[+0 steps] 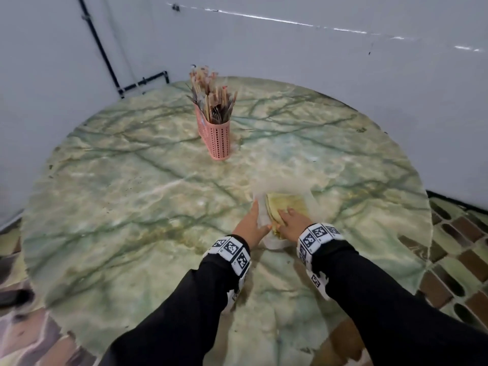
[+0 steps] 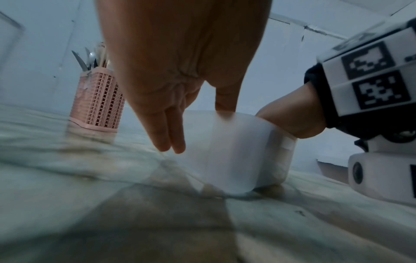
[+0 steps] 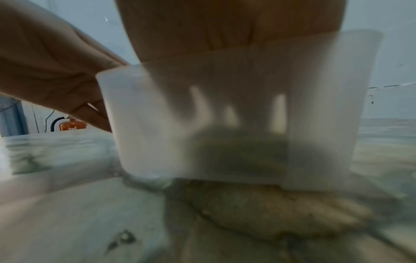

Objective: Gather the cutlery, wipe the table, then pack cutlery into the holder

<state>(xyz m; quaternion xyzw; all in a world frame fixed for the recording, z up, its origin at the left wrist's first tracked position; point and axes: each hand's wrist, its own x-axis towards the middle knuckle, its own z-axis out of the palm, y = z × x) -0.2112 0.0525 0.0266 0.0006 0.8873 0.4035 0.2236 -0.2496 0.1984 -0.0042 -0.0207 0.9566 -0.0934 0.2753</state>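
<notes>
Near the front edge of the round green marble-look bench (image 1: 105,207), a bit right of middle, sits a translucent white plastic tub (image 2: 236,153) with a folded yellow-green cloth (image 1: 286,206) inside it. The left hand (image 1: 250,225) has its fingers fairly straight down the tub's left wall with the thumb at the rim, steadying more than gripping. The right hand (image 1: 293,220) is reaching into the tub, fingers lying on the cloth; can't tell from these shots whether it's actually pinching it yet.

The pink perforated plastic holder (image 1: 216,136) stands further back, toward the far edge, already stuffed with cutlery (image 1: 211,101), well apart from the hands.

My guess: the cloth is soft, floppy and maybe damp, so grab a bunch from the middle fold rather than a corner. The tub looks light and thin-walled, and that glossy top is probably slippery, so it'll skate if you don't hold it. Loads of open surface to the left and back for wiping; just swing round the holder, it looks top-heavy.
</notes>
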